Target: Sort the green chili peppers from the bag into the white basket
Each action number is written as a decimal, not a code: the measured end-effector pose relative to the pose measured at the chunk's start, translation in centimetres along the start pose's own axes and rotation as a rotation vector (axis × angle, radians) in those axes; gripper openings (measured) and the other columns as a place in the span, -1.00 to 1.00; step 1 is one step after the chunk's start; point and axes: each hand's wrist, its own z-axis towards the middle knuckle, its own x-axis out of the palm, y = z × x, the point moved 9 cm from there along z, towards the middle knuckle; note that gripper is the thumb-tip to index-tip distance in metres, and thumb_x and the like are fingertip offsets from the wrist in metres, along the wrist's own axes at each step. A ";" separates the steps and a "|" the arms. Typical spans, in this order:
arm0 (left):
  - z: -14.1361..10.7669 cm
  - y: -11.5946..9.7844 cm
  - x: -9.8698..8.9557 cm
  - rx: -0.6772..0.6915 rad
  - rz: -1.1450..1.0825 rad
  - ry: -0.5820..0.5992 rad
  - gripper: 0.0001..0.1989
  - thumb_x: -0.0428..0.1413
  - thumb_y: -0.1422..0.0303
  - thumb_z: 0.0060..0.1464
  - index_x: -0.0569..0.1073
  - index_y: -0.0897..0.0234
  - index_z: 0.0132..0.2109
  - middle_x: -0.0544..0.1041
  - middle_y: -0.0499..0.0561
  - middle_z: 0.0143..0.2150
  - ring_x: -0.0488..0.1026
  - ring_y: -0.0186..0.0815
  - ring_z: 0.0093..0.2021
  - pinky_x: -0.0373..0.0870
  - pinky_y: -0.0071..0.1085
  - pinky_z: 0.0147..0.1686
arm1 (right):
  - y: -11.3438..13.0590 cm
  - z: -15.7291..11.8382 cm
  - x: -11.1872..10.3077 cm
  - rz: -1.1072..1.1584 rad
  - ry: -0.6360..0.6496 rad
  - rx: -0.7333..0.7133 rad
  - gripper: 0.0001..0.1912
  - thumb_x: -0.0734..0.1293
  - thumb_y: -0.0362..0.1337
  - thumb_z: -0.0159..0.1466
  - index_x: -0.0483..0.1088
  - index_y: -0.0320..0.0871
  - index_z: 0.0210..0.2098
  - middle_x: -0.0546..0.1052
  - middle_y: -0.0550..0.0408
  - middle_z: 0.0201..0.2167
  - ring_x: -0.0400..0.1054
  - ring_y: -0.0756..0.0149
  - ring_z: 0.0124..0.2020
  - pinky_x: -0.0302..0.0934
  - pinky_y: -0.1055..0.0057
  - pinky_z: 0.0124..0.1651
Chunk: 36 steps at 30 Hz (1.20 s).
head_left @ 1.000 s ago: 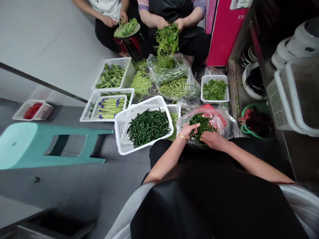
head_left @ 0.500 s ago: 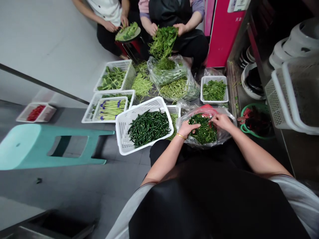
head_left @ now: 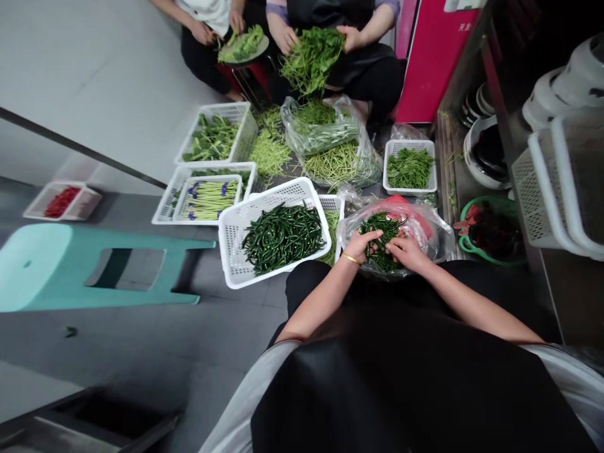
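My left hand point(head_left: 361, 245), with a gold bracelet at the wrist, is closed around a bunch of thin dark green chillies point(head_left: 383, 225). The fingers of my right hand point(head_left: 406, 253) are pinched together against the right side of that bunch; the exact chilli between them is too small to make out. Both hands are over an open clear plastic bag point(head_left: 443, 234) with red plastic showing inside. To the left, a tilted white basket point(head_left: 229, 267) holds a heap of similar chillies point(head_left: 283, 239).
Beyond are white baskets of greens point(head_left: 409, 168) and long green stalks point(head_left: 212, 200), plus a bag of stems point(head_left: 330, 163). Two people sit opposite, handling leafy greens point(head_left: 314, 60). A turquoise stool point(head_left: 80, 264) lies left; a green colander point(head_left: 465, 242) is right.
My right hand has come down and left, nearer my left hand, and the bunch is lifted slightly off the bag's contents. The whole view has shifted a little.
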 end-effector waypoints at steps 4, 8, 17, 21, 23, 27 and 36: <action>-1.0 1.8 0.0 -0.133 0.021 0.129 -0.66 0.43 0.31 -0.29 0.43 0.34 -0.44 0.45 -0.04 -0.55 0.21 -0.53 -0.67 -0.07 -0.53 -0.71 | 2.5 -1.8 1.5 -0.397 0.234 -0.295 -0.60 0.17 -0.04 0.42 0.44 -0.14 -0.38 0.53 -0.02 -0.35 0.40 0.27 -0.36 0.22 0.39 -0.28; -1.2 1.6 -1.1 -0.143 -0.112 0.090 -0.65 0.39 0.26 -0.28 0.45 0.36 -0.40 0.48 -0.04 -0.50 0.19 -0.58 -0.69 -0.19 -0.57 -0.74 | -1.3 1.4 -1.1 -0.762 0.251 -0.066 -0.66 0.22 -0.06 0.41 0.52 -0.09 -0.04 0.54 -0.12 -0.12 0.45 0.17 -0.24 0.27 0.33 -0.21; -1.7 -0.4 -2.6 -0.067 -0.138 0.037 -0.65 0.33 0.33 -0.29 0.46 0.34 -0.29 0.51 -0.06 -0.51 0.18 -0.56 -0.68 -0.13 -0.60 -0.73 | -4.5 6.5 -1.9 -0.912 0.150 0.037 -0.65 0.19 -0.36 0.36 0.42 -0.23 0.09 0.43 -0.32 0.12 0.43 0.03 -0.05 0.31 0.17 -0.07; -1.3 -0.3 -1.3 -0.027 -0.017 0.056 -0.69 0.37 0.29 -0.26 0.45 0.31 -0.38 0.54 -0.04 -0.45 0.25 -0.53 -0.63 -0.01 -0.58 -0.69 | -5.5 3.9 -4.1 -0.487 0.036 0.109 -0.85 0.32 -0.23 0.27 0.41 -0.20 -0.27 0.57 -0.14 -0.26 0.47 0.16 -0.29 0.34 0.28 -0.24; -0.9 0.0 -0.2 0.013 0.066 0.067 -0.71 0.38 0.29 -0.25 0.44 0.30 -0.42 0.54 -0.02 -0.46 0.28 -0.51 -0.61 0.01 -0.56 -0.67 | -5.8 2.6 -3.6 -0.049 0.015 0.227 -0.73 0.35 -0.06 0.24 0.33 -0.15 -0.37 0.50 0.06 -0.54 0.40 0.28 -0.51 0.32 0.37 -0.41; -0.6 0.7 1.0 0.017 0.239 0.060 -0.70 0.39 0.26 -0.25 0.45 0.30 -0.43 0.48 -0.04 -0.54 0.30 -0.45 -0.62 -0.06 -0.52 -0.67 | -3.9 1.6 -0.5 0.618 -0.010 0.331 -0.47 0.50 0.15 0.01 0.34 -0.14 -0.35 0.45 0.17 -0.62 0.33 0.40 -0.63 0.28 0.47 -0.55; -3.9 1.4 2.8 -0.105 0.425 0.487 -0.68 0.38 0.34 -0.33 0.53 0.37 -0.35 0.53 -0.01 -0.56 0.31 -0.43 -0.65 0.16 -0.49 -0.65 | -0.9 0.8 -0.7 0.072 0.136 0.072 -0.40 0.19 0.23 0.30 0.30 -0.13 -0.59 0.40 0.07 -0.65 0.31 0.32 -0.58 0.19 0.40 -0.47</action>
